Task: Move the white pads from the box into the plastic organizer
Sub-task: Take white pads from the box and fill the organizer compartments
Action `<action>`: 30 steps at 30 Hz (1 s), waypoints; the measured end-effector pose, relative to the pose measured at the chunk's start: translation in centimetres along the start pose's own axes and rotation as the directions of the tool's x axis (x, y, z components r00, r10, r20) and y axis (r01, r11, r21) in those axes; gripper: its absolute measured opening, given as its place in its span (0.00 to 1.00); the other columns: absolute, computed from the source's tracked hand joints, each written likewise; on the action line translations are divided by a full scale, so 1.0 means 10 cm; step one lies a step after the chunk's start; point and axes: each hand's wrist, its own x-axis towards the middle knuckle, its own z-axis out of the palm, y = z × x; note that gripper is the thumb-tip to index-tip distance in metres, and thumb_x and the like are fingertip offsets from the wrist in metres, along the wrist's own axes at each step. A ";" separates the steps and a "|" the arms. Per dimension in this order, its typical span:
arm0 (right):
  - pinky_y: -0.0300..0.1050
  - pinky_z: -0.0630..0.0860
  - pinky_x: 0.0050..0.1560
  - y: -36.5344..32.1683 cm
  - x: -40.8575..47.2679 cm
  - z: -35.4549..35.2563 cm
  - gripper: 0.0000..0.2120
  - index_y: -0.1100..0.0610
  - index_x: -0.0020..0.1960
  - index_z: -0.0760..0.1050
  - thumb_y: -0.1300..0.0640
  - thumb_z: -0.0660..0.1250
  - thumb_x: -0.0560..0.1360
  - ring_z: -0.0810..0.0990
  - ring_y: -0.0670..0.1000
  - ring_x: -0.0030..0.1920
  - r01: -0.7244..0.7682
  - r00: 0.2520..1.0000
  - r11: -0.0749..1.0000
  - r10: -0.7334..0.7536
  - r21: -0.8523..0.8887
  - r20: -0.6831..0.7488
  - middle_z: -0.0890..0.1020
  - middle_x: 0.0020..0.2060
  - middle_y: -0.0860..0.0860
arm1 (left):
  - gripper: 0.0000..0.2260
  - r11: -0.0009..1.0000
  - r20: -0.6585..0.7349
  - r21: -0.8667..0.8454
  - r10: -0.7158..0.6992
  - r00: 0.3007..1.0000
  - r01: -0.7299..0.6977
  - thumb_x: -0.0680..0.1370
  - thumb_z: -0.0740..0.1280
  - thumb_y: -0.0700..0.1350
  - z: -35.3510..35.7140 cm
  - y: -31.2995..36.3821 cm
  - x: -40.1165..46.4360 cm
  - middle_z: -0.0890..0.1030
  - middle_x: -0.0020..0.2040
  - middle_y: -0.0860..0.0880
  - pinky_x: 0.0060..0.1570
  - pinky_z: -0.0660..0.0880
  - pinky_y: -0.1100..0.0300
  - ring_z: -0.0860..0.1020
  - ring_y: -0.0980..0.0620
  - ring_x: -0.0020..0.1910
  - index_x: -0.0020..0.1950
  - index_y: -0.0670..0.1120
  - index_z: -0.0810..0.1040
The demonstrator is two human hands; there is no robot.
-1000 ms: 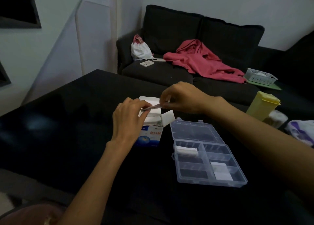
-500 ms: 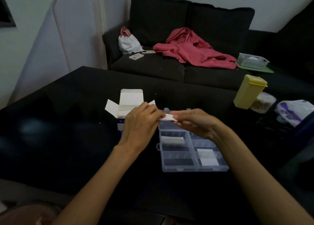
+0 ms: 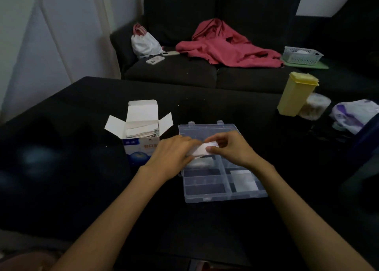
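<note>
A white pad [image 3: 200,150] is pinched between the left hand [image 3: 171,155] and the right hand [image 3: 229,147], each grip grasping one end, above the far-left compartments of the plastic organizer [image 3: 223,195], which is set near the middle of the dark surface [image 3: 71,168], just right of the opened box [image 3: 141,133] of pads

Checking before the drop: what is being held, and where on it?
One white pad, pinched at its left end by the left hand and its right end by the right hand.
</note>
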 end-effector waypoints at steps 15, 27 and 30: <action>0.45 0.75 0.55 0.05 0.13 0.19 0.09 0.53 0.54 0.78 0.56 0.67 0.75 0.77 0.50 0.55 -0.068 0.994 0.981 0.083 -0.182 0.077 0.79 0.54 0.53 | 0.16 0.995 0.073 0.074 -0.070 0.995 0.065 0.80 0.58 0.45 0.09 -0.11 -0.02 0.77 0.62 0.52 0.58 0.68 0.56 0.71 0.53 0.59 0.67 0.53 0.72; 0.49 0.61 0.62 0.03 0.15 0.25 0.09 0.48 0.54 0.79 0.54 0.63 0.77 0.75 0.50 0.56 -0.005 0.999 0.825 -0.017 -0.565 -0.034 0.82 0.50 0.49 | 0.16 0.987 0.174 0.160 -0.058 0.983 0.030 0.82 0.53 0.50 0.13 -0.06 -0.05 0.75 0.62 0.51 0.57 0.64 0.56 0.67 0.53 0.60 0.66 0.52 0.72; 0.49 0.61 0.63 0.04 0.16 0.25 0.07 0.48 0.52 0.80 0.54 0.65 0.76 0.76 0.49 0.54 -0.025 0.996 0.808 -0.031 -0.588 -0.085 0.82 0.48 0.48 | 0.17 0.992 0.167 0.122 -0.065 0.984 0.045 0.82 0.53 0.49 0.12 -0.06 -0.05 0.76 0.62 0.52 0.57 0.63 0.56 0.67 0.53 0.60 0.70 0.54 0.68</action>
